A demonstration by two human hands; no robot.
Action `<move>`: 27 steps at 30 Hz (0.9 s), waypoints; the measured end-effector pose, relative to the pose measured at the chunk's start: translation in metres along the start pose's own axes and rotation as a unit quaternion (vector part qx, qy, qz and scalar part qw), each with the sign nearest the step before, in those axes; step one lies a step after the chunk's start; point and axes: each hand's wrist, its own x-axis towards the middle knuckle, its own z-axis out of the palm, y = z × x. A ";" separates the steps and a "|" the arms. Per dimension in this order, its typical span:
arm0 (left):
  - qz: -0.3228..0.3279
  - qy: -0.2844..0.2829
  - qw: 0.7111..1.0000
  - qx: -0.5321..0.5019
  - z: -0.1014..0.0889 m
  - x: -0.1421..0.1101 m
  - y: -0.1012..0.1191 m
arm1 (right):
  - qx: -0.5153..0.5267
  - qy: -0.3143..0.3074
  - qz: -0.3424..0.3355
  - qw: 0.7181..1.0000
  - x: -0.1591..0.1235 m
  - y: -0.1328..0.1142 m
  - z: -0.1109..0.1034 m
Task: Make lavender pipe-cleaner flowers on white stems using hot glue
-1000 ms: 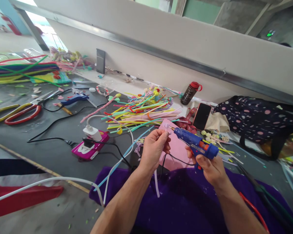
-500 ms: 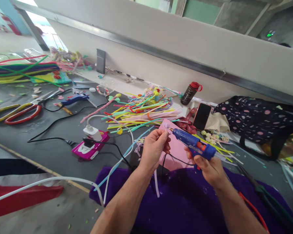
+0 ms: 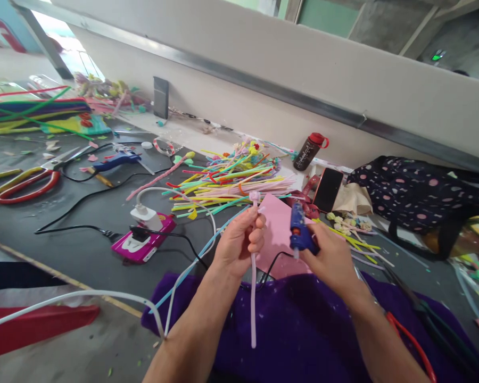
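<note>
Between its thumb and fingers, my left hand (image 3: 241,239) grips a pale pink flower stem (image 3: 253,308), upright, with a small flower-like head (image 3: 255,197) above the fingers. The stem's lower end hangs over the purple cloth (image 3: 287,324) in my lap. To the right, my right hand (image 3: 331,255) is closed round a blue glue gun (image 3: 299,229), whose nozzle points away from me, apart from the stem. Under both hands lies a pink sheet (image 3: 277,229). A black cord runs from the glue gun's side over the sheet.
Behind the hands lies a heap of coloured stems (image 3: 231,186). A magenta power strip (image 3: 143,239) with plugs and cords stands left, beyond it large scissors (image 3: 35,178) and a second, blue glue gun (image 3: 117,161). At the back are a bottle (image 3: 309,152), a phone (image 3: 328,190) and a patterned bag (image 3: 415,197).
The glue gun has moved off the flower head and turned its nozzle away from me. My left hand has shifted left and turned the stem upright, so its head now shows.
</note>
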 end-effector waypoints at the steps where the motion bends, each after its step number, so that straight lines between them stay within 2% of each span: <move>1: -0.012 -0.007 1.000 0.007 0.000 0.000 -0.001 | -0.025 -0.026 0.007 0.999 0.001 0.001 0.010; 4: -0.051 -0.024 0.996 0.067 -0.002 0.000 -0.009 | -0.090 -0.078 0.034 0.992 0.002 0.002 0.039; 7: -0.065 -0.037 0.990 0.123 -0.003 0.001 -0.019 | -0.110 -0.110 0.024 0.988 0.001 0.002 0.051; 10: -0.062 -0.027 0.987 0.149 -0.002 0.001 -0.025 | -0.057 -0.103 -0.020 0.993 0.003 0.004 0.036; 12: -0.073 -0.029 0.984 0.162 0.000 0.000 -0.027 | 0.050 -0.050 -0.046 0.996 0.004 0.004 0.017; 14: -0.087 -0.033 0.980 0.175 0.001 0.000 -0.029 | 0.159 0.035 -0.044 0.986 0.003 0.003 -0.002; 16: -0.098 -0.036 0.977 0.183 0.001 0.000 -0.031 | 0.205 0.084 -0.056 0.974 0.001 0.000 -0.015; 22: -0.132 -0.046 0.971 0.195 0.000 0.001 -0.038 | 0.200 0.081 -0.147 0.965 -0.003 -0.007 -0.017; 27: -0.144 -0.042 0.970 0.191 0.000 0.002 -0.041 | 0.150 0.073 -0.161 0.973 -0.001 -0.006 -0.015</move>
